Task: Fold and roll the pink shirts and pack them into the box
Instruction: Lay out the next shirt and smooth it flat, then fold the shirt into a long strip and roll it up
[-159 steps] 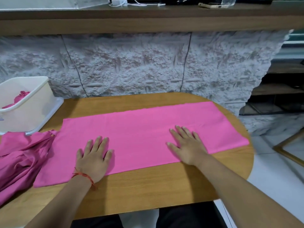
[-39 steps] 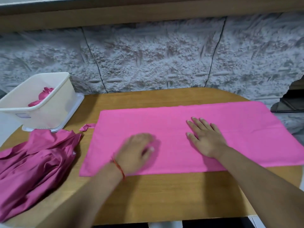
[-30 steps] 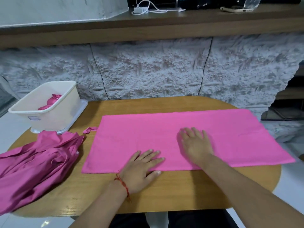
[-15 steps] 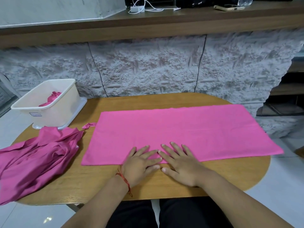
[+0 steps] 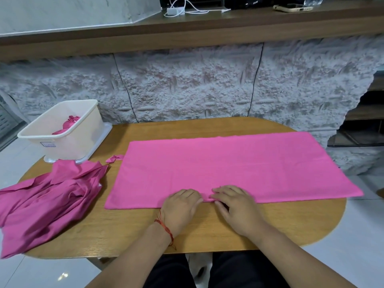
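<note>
A bright pink shirt (image 5: pixel 228 167), folded into a long flat rectangle, lies across the oval wooden table (image 5: pixel 291 221). At the middle of its near edge my left hand (image 5: pixel 180 206) and my right hand (image 5: pixel 232 202) sit side by side, fingers curled over the hem and pinching it up into a small ridge. A white plastic box (image 5: pixel 62 129) stands at the back left of the table with a rolled pink shirt (image 5: pixel 69 123) inside. A darker pink shirt (image 5: pixel 45 202) lies crumpled at the left and hangs over the table's edge.
A rough stone-faced counter wall (image 5: pixel 187 84) rises right behind the table. Its wooden shelf (image 5: pixel 187 23) carries a charger with a white cable and a phone. The box stands on its own lid. White tiled floor (image 5: pixel 342 258) shows to the right and left.
Both hands slid from the middle of the shirt to its near edge and came together. Their flat fingers have now curled and lifted the hem.
</note>
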The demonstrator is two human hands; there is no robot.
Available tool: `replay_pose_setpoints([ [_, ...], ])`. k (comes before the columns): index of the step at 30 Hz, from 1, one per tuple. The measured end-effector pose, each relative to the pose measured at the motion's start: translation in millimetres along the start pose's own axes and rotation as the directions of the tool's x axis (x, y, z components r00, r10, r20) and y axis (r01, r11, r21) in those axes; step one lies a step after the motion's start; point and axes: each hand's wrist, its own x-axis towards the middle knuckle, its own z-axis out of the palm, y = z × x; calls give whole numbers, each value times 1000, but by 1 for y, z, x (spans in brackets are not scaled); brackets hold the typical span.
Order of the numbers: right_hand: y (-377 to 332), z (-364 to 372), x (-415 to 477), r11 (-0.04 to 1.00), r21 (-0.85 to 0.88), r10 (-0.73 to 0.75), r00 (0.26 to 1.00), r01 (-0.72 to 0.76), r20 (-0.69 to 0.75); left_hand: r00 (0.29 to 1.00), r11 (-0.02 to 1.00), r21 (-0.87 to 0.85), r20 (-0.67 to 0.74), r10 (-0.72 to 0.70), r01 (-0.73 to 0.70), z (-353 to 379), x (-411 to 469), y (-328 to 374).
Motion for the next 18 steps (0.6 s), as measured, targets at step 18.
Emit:
replay_pose_setpoints([
  [18,2,-7,-3,1000,5,21,998,-20,-51,894,905,16,147,-422,425,-46,-75,-103],
])
